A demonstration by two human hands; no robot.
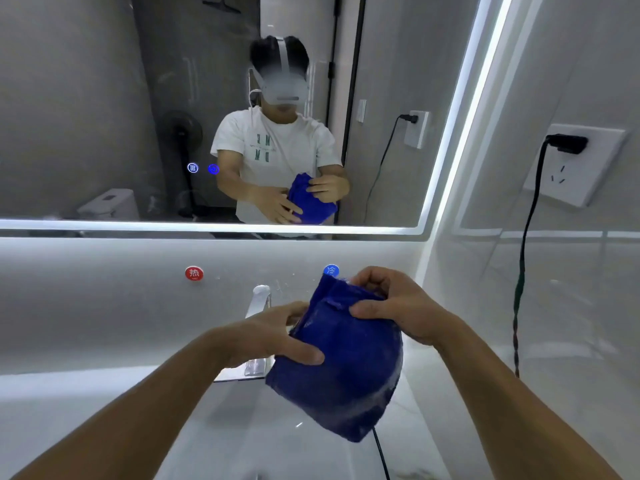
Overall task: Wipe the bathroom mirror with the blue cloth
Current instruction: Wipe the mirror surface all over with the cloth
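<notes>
While both hands hold it up, the blue cloth (pixel 346 372) hangs bunched in the air over the back part of the tabletop (pixel 69 410), below the lit bottom edge of the mirror (pixel 104 98) and not touching the glass. The left hand (pixel 270 336) pinches the cloth's left side, thumb laid across the near face and fingers curled behind it. The right hand (pixel 394 306) grips the top right of the cloth, fingers curled over the upper fold and thumb pressed on the front. Just behind the left hand stands a chrome faucet (pixel 259 299), partly hidden by hand and cloth. On the wall between tabletop and mirror sit a round red sticker (pixel 194 273), left of the faucet, and a round blue sticker (pixel 330 270) at the cloth's top edge. In the mirror the person's reflection (pixel 277 150) holds the same cloth. On the right-hand wall a white socket (pixel 588 174) carries a black plug (pixel 568 144), whose cable (pixel 526 258) drops toward the tabletop's right edge.
</notes>
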